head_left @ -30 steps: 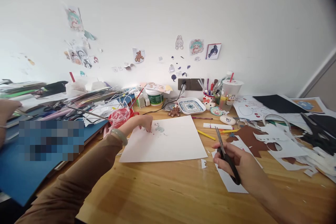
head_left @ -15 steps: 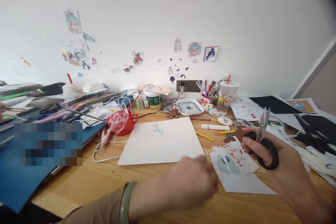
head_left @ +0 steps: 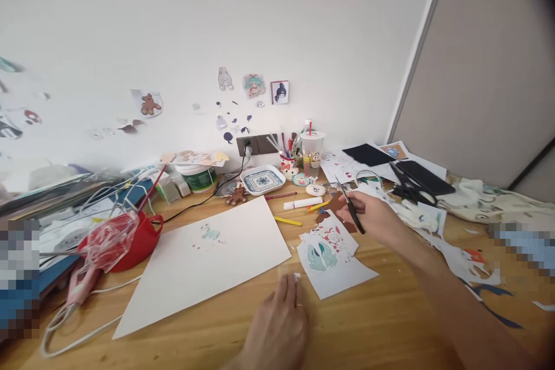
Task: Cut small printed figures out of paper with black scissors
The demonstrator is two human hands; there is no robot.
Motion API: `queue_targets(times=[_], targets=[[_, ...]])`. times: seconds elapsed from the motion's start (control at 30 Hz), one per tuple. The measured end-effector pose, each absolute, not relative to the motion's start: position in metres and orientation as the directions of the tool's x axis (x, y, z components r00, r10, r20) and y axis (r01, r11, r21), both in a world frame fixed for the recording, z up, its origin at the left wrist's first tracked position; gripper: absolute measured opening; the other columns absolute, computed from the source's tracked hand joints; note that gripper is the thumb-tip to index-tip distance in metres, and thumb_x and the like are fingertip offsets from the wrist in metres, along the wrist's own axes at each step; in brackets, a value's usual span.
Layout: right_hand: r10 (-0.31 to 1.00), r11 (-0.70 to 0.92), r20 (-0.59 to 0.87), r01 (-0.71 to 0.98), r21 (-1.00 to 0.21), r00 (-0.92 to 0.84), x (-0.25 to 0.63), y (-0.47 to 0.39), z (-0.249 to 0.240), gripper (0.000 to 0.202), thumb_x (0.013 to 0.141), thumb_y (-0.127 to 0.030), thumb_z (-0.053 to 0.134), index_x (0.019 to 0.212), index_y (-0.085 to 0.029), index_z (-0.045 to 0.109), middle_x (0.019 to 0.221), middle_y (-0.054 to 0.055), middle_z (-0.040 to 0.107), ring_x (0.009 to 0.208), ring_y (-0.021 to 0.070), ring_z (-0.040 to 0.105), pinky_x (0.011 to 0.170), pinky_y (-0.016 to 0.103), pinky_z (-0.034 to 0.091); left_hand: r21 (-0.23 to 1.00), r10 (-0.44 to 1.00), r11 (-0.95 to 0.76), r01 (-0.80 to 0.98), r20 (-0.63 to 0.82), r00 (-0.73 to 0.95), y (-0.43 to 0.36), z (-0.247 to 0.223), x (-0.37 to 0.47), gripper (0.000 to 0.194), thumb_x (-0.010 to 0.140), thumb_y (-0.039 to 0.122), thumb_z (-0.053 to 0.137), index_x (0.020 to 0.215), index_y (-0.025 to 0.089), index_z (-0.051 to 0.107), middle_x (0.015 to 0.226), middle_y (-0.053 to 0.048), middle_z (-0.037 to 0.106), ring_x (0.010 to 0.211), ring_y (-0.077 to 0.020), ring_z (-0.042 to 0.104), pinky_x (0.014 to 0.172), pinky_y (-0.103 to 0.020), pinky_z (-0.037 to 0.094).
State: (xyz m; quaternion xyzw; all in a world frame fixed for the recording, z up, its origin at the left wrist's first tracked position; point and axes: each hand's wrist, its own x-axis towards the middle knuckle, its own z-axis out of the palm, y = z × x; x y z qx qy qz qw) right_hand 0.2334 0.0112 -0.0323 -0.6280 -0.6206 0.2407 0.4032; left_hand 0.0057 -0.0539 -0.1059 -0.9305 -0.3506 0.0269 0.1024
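In the head view my left hand [head_left: 280, 315] is low over the wooden table, fingers pressed together, with a small white paper scrap [head_left: 297, 276] at the fingertips. My right hand [head_left: 368, 214] grips black-handled scissors [head_left: 350, 205], their blades pointing away from me. Below the scissors lies a cut printed sheet [head_left: 327, 283] with mint-green and red shapes. A large white sheet [head_left: 208, 283] rests to the left, with small mint-green and red cut-outs [head_left: 210, 234] near its far side.
A white marker [head_left: 303, 203] and a yellow strip [head_left: 288, 221] lie beyond the sheets. Behind stand a patterned dish [head_left: 262, 179] and a drink cup [head_left: 312, 150]. Leftward is a red mug [head_left: 141, 243]. Another black pair of scissors [head_left: 411, 185] and paper offcuts [head_left: 459, 254] lie rightward.
The view has swung to the right. My left hand has drawn back toward the table's near side. My right hand has moved farther over the table, still holding the scissors, now turned lower.
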Motion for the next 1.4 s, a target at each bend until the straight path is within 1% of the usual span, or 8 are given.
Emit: queue_targets(times=[0.13,0.3,0.47,0.7,0.8,0.97,1.2,1.4], targets=[[0.967,0.104,0.223,0.603,-0.791,0.126,0.234,0.011,-0.032,0.019,0.066,-0.029,0.059,0.083,-0.022,0.059,0.069,0.001,0.066,0.063,0.0182,0.06,0.053,0.024,0.043,-0.134,0.611,-0.775,0.618,0.092,0.786,-0.046,-0.097,0.007,0.032,0.086,0.014,0.028,0.104,0.01,0.055,0.112,-0.013,0.054,0.104,-0.0234,0.046,0.076,-0.031,0.045],[0.963,0.151,0.256,0.626,-0.766,0.081,0.23,0.008,-0.029,0.017,0.07,-0.028,0.054,0.085,-0.02,0.057,0.074,0.002,0.067,0.065,0.0176,0.06,0.055,0.025,0.044,0.099,0.756,-0.654,0.75,0.059,0.652,-0.022,-0.08,0.007,0.027,0.084,0.026,0.035,0.074,0.021,0.06,0.081,-0.001,0.059,0.086,-0.0183,0.047,0.059,-0.025,0.043],[0.968,0.158,0.244,0.595,-0.788,0.066,0.227,0.007,-0.029,0.019,0.072,-0.029,0.054,0.089,-0.02,0.054,0.077,0.003,0.066,0.066,0.0173,0.06,0.057,0.026,0.045,0.233,0.825,-0.551,0.801,0.003,0.566,-0.01,-0.078,0.003,0.012,0.074,0.03,0.049,0.081,0.022,0.056,0.083,0.0,0.058,0.09,-0.018,0.046,0.058,-0.024,0.042],[0.972,0.148,0.226,0.606,-0.781,0.055,0.225,0.006,-0.03,0.024,0.071,-0.038,0.056,0.088,-0.02,0.056,0.066,0.0,0.064,0.055,0.0148,0.057,0.049,0.024,0.042,0.156,0.8,-0.596,0.788,0.026,0.6,0.012,-0.072,0.004,0.042,0.071,0.042,0.052,0.107,0.021,0.051,0.105,-0.007,0.053,0.101,-0.0246,0.038,0.068,-0.031,0.044],[0.969,0.14,0.237,0.623,-0.77,0.075,0.223,0.007,-0.031,0.023,0.069,-0.037,0.058,0.085,-0.02,0.058,0.067,0.0,0.064,0.057,0.0155,0.057,0.05,0.024,0.043,0.14,0.782,-0.618,0.773,0.007,0.624,0.02,-0.07,0.009,0.038,0.073,0.044,0.05,0.102,0.019,0.056,0.099,-0.008,0.055,0.1,-0.0255,0.039,0.07,-0.033,0.043],[0.962,0.13,0.258,0.676,-0.726,0.092,0.222,0.008,-0.031,0.023,0.069,-0.034,0.058,0.087,-0.021,0.058,0.067,0.0,0.065,0.057,0.0159,0.058,0.05,0.024,0.042,0.109,0.768,-0.64,0.761,0.041,0.64,0.023,-0.076,0.02,0.022,0.078,0.028,0.045,0.088,0.018,0.061,0.08,-0.007,0.06,0.091,-0.0225,0.044,0.072,-0.031,0.04],[0.984,-0.029,0.15,0.925,-0.38,0.093,0.23,0.008,-0.031,0.02,0.074,-0.037,0.051,0.089,-0.025,0.056,0.073,0.002,0.066,0.064,0.0202,0.059,0.05,0.024,0.035,0.082,0.756,-0.654,0.752,0.029,0.654,0.023,-0.081,0.028,0.021,0.073,0.013,0.044,0.073,0.018,0.064,0.07,-0.005,0.063,0.081,-0.0207,0.047,0.072,-0.031,0.036],[0.988,-0.113,0.076,0.96,-0.256,0.136,0.224,0.015,-0.056,0.033,0.067,-0.04,0.059,0.091,-0.02,0.05,0.077,0.008,0.064,0.072,0.0273,0.06,0.05,0.026,0.033,0.08,0.752,-0.657,0.75,0.001,0.659,0.024,-0.08,0.029,0.019,0.07,0.013,0.045,0.071,0.017,0.063,0.068,-0.005,0.062,0.082,-0.021,0.048,0.068,-0.03,0.036]])
